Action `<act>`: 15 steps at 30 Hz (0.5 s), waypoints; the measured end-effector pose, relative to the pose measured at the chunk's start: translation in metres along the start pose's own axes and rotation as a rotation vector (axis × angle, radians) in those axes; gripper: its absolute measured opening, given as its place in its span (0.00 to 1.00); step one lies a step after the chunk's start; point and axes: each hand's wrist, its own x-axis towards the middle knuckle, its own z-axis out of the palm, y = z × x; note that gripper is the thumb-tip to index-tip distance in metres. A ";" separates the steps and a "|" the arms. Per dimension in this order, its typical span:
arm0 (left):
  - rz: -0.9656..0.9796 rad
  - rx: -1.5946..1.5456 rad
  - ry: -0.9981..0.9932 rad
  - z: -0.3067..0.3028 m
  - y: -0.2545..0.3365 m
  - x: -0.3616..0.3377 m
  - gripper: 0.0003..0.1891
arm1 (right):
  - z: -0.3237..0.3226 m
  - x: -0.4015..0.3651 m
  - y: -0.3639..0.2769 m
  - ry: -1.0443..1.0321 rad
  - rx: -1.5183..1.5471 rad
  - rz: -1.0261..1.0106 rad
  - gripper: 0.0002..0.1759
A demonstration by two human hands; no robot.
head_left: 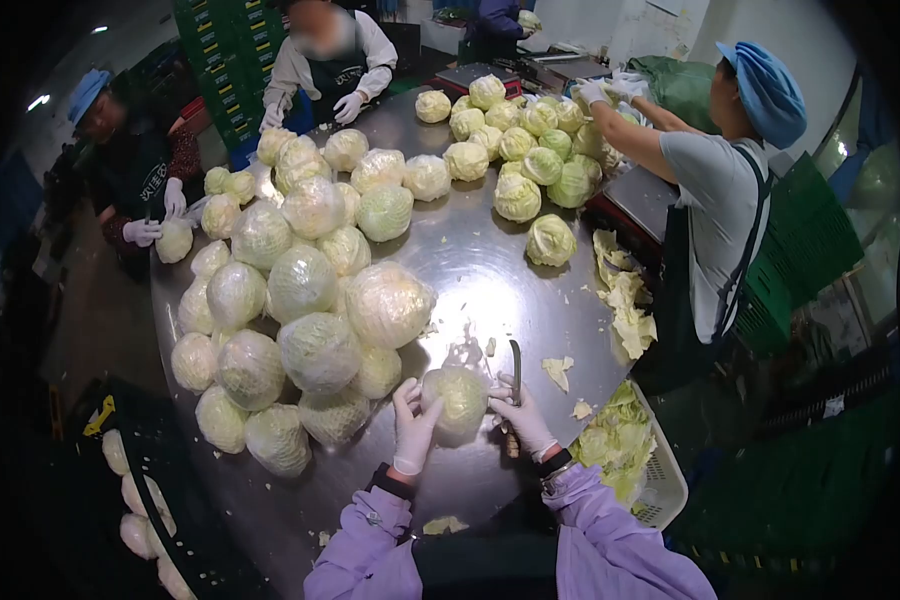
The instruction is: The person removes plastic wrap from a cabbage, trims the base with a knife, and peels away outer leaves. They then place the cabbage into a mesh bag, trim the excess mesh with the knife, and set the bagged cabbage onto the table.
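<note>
Round pale-green cabbage [458, 400] is sitting over grey metal tabletop [455, 235]. White-gloved left hand [414, 428] is gripping its eight o'clock side; white-gloved right hand [524, 420] is flanking three o'clock, by curved brown-handled knife [515, 362], finger closure unclear.

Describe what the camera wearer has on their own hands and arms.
Thin, whitish, close-fitting gloves cover the left hand and right hand. Loose lilac fabric sleeves cover the forearms. A black band circles each wrist; whether the right one is a watch is too small to tell.
</note>
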 end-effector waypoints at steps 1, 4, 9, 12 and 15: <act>-0.056 -0.040 0.009 0.004 0.015 -0.015 0.35 | -0.002 -0.007 0.006 0.011 0.066 -0.004 0.32; 0.019 0.069 -0.123 0.000 0.014 -0.035 0.39 | 0.002 -0.017 0.015 0.039 -0.128 -0.175 0.27; 0.307 0.659 -0.263 -0.008 0.032 -0.051 0.41 | 0.006 -0.027 -0.012 0.019 -0.154 0.035 0.09; 0.338 0.697 -0.202 -0.008 0.038 -0.047 0.42 | 0.020 -0.037 -0.022 0.017 -0.204 -0.187 0.07; 0.403 0.673 -0.277 -0.006 0.057 -0.045 0.37 | 0.038 -0.052 -0.039 -0.057 -0.347 -0.434 0.06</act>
